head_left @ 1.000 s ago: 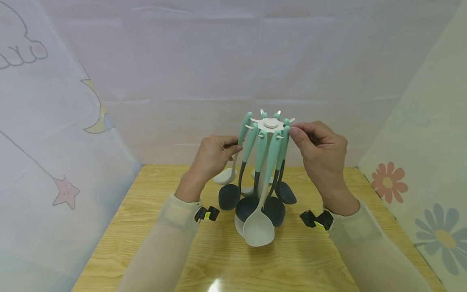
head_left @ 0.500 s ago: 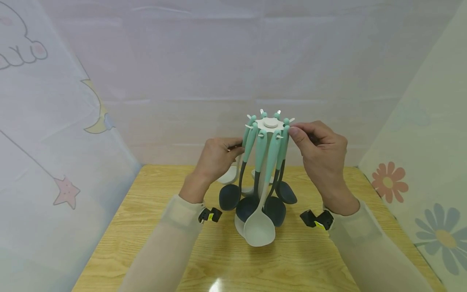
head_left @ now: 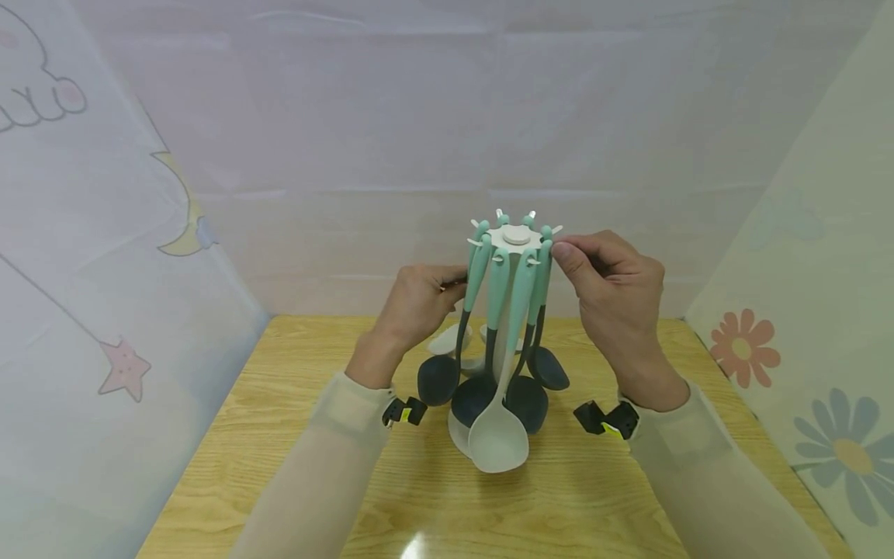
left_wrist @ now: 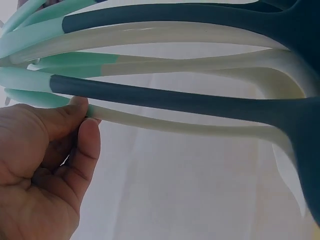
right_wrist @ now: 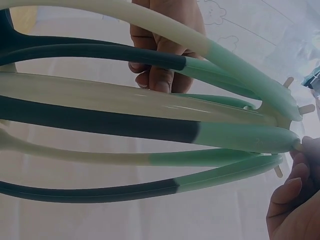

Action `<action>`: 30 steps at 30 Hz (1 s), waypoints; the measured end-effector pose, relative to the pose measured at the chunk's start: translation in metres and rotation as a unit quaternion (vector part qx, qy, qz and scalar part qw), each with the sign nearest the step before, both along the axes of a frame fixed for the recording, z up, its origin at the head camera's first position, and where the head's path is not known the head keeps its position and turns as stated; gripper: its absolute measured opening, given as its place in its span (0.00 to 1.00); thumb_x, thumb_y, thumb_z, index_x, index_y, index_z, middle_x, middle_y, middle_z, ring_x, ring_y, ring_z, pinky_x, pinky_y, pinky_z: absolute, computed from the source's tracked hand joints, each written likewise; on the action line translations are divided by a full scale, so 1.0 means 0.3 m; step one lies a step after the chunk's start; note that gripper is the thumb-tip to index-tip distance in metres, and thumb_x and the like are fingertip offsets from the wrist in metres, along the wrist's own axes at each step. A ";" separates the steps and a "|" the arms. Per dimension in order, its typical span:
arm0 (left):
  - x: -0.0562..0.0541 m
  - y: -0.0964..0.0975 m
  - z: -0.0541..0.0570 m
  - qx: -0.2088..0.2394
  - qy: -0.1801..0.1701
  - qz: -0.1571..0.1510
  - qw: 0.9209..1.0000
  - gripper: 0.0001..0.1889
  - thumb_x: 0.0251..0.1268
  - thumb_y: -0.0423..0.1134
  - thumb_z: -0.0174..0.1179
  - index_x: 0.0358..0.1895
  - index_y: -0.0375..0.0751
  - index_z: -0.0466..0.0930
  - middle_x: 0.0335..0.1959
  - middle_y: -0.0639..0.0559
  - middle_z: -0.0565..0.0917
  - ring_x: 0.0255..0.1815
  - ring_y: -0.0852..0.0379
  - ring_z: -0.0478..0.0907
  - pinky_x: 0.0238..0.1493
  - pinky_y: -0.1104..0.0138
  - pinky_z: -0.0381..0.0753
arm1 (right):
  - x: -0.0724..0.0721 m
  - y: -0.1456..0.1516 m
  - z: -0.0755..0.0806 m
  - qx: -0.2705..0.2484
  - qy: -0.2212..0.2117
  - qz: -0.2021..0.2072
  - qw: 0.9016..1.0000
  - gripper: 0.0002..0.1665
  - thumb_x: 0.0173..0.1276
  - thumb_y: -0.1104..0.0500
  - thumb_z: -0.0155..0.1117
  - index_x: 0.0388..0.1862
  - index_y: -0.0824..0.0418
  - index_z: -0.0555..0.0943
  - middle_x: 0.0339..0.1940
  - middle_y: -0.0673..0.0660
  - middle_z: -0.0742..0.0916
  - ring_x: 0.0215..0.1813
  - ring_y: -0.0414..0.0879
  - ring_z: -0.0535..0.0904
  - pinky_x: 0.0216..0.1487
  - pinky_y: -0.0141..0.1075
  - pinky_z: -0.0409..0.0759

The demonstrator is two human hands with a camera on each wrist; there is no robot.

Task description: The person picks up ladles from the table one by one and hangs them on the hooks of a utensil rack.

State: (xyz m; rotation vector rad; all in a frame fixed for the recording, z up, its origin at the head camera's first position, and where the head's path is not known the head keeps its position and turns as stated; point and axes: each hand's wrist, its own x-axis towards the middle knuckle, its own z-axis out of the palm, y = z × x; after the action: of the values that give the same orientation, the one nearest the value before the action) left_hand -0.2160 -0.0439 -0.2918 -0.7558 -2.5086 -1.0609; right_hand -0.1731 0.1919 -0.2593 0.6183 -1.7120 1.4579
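A white rotating utensil rack [head_left: 517, 234] stands upright on the table, ringed by several utensils with mint handles hanging from its hooks. My left hand [head_left: 412, 307] pinches the mint handle of a white ladle [left_wrist: 165, 126] on the left side, near where the handle meets its pale shaft. The ladle's top sits at a left hook. My right hand [head_left: 618, 287] pinches the rack's rim at a right hook, close to the handle end of a dark utensil [right_wrist: 100, 120]. At the front hangs a white spoon [head_left: 499, 441], beside dark heads such as the left one [head_left: 438, 380].
The rack's round white base [head_left: 457, 435] shows partly behind the front spoon. All of it stands on a wood-grain table [head_left: 279, 466]. Pale cloth walls [head_left: 349, 155] with printed drawings close in the back and both sides.
My left hand has moved slightly right, bringing the ladle's handle from outside the left hook in against the rack. The ladle's head has shifted right and turned. My right hand stays in place.
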 end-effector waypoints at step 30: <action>0.004 -0.003 -0.015 0.014 -0.042 -0.005 0.999 0.14 0.77 0.35 0.64 0.61 0.45 0.89 0.48 0.48 0.93 0.34 0.54 0.90 0.39 0.69 0.87 | 0.001 0.002 -0.005 0.012 -0.029 -0.018 0.999 0.06 0.73 0.70 0.69 0.42 0.73 0.90 0.25 0.40 0.83 0.23 0.37 0.71 0.27 0.28 0.69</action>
State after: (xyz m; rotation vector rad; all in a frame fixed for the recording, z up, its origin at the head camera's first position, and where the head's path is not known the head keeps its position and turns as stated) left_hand -0.2147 -0.0447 -0.2964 -0.7320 -2.5560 -1.1525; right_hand -0.1728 0.1925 -0.2606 0.5609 -1.7801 1.4450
